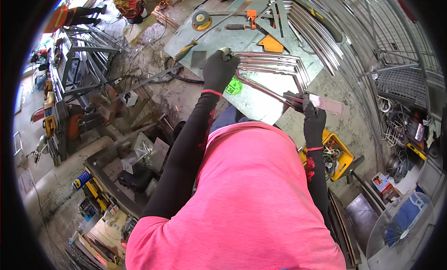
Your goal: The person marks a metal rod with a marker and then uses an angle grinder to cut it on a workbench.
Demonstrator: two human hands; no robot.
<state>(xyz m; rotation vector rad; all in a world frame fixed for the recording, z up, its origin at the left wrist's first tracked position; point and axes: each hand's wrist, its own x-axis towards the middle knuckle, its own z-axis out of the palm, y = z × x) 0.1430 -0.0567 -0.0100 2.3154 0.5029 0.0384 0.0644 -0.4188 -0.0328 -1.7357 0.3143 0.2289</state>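
Observation:
Both my hands wear dark gloves with red cuffs. A thin shiny metal bar (263, 87) slants between them over the near part of the metal-topped table (267, 109). My left hand (219, 71) is closed round its left end, and a small whitish thing shows at the top of the fist, too small to name. My right hand (311, 113) grips the bar's right end near the table's right corner; its fingers are partly hidden. A flat pinkish strip (327, 104) sticks out to the right of that hand. Just beyond, several bent metal bars (272, 63) lie side by side.
On the table lie an orange clamp (251, 20), a set square (279, 20), a yellow-handled tool (186, 50) and long metal bars (316, 35). A yellow crate (343, 157) stands at my right, a dark bin (104, 160) at my left. Another person (128, 4) is at the far left.

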